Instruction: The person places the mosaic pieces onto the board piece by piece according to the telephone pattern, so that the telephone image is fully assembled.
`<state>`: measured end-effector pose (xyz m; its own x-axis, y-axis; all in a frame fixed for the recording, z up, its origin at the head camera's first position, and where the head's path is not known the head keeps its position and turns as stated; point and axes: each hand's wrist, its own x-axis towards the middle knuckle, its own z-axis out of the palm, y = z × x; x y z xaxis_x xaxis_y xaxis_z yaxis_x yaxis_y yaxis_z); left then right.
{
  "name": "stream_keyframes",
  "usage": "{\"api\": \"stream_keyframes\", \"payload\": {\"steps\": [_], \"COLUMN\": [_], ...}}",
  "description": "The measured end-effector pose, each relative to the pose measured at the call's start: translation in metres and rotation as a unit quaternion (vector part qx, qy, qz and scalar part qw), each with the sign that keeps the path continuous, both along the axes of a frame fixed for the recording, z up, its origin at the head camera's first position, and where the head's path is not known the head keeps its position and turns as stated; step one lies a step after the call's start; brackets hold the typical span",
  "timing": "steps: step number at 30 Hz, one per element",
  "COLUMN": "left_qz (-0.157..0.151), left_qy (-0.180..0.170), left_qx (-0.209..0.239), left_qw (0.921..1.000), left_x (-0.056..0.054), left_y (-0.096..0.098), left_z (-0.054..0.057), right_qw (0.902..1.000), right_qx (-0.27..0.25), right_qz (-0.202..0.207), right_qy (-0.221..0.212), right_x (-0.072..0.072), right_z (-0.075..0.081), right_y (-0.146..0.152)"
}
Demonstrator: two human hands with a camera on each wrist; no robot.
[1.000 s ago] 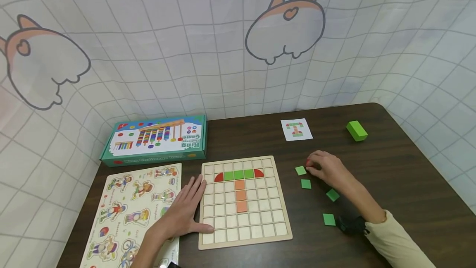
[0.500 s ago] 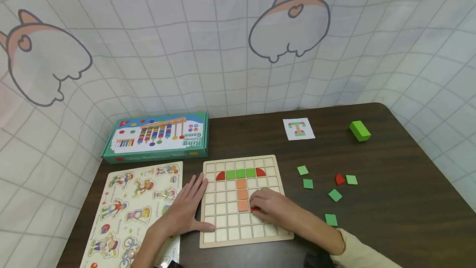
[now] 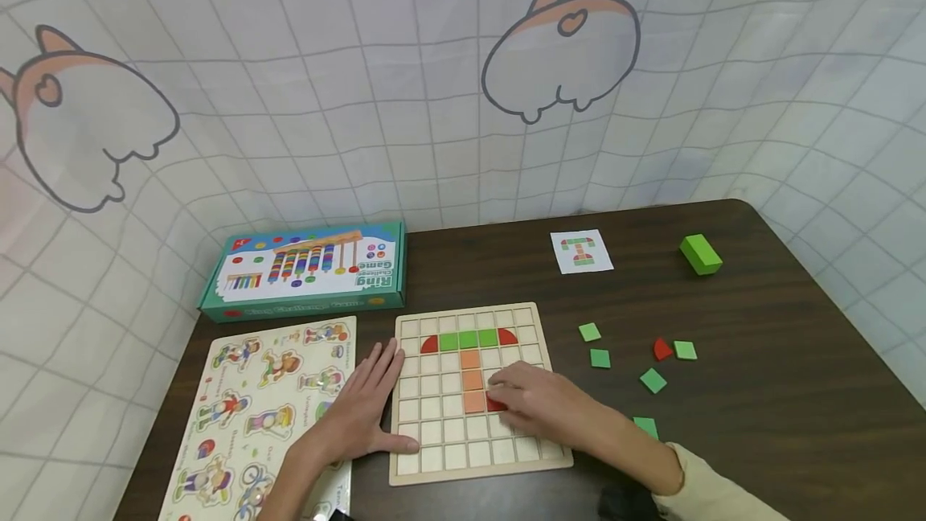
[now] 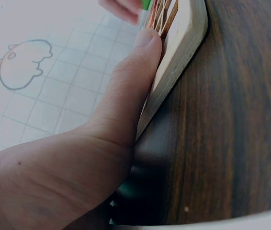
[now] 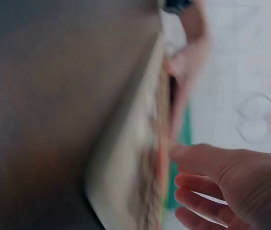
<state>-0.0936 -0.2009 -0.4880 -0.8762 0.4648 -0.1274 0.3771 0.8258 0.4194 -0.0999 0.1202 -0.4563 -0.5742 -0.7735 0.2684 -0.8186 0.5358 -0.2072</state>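
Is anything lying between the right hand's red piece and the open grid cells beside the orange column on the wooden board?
Nothing visible does. The right hand holds the small red piece directly on the wooden grid board, right of the orange square column; neighbouring cells look bare. The left hand rests at the board's left edge.

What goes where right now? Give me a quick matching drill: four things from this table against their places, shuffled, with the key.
Things:
1. green wooden block
2. small white pattern card
3. teal ring game box
4. red quarter-round tile

Places:
A. under the right hand, on the wooden grid board
B. far right of the table
C. behind the grid board, right of centre
D. far left, by the wall

Pairs: 1-B, 2-C, 3-D, 4-A
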Motion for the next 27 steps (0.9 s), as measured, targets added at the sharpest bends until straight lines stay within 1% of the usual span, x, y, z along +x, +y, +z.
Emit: {"api": "stream_keyframes", "payload": {"steps": [3,6,7,9,12,15,18,21,23,27], "left_qz": [0.001,0.0,0.0,-0.003,-0.004,-0.007,-0.003,-0.002,0.001,-0.001], "left_qy": [-0.004,-0.006,-0.006,-0.002,0.002,0.002,-0.003,0.0,-0.005,-0.005], "left_qx": [0.001,0.003,0.004,0.003,0.005,0.009,0.012,0.013,0.012,0.012], "left_qw": [1.0,1.0,1.0,1.0,1.0,0.9999,0.9999,0.9999,0.9999,0.9999], "left_x": [0.0,-0.001,-0.001,-0.002,-0.002,-0.001,0.0,0.0,0.0,-0.001], "left_y": [0.001,0.001,0.0,-0.001,-0.002,-0.002,-0.002,-0.001,-0.001,0.0], "left_z": [0.0,0.001,0.001,0.001,0.001,0.001,0.0,-0.001,-0.002,-0.003], "right_qw": [0.9993,0.9959,0.9943,0.9909,0.9874,0.987,0.9882,0.9889,0.9889,0.9909], "right_qx": [-0.006,-0.022,-0.03,-0.038,-0.025,-0.008,-0.001,0.004,0.005,0.001], "right_qz": [-0.037,-0.084,-0.098,-0.126,-0.156,-0.16,-0.153,-0.144,-0.139,-0.12], "right_qy": [0.008,0.025,0.032,0.031,0.012,-0.001,-0.015,-0.036,-0.053,-0.061], "right_x": [-0.01,-0.024,-0.028,-0.033,-0.033,-0.032,-0.033,-0.035,-0.036,-0.036], "right_z": [0.013,0.022,0.023,0.022,0.016,0.008,0.001,-0.003,-0.005,-0.008], "right_y": [0.034,0.081,0.098,0.128,0.165,0.19,0.205,0.213,0.215,0.217]}}
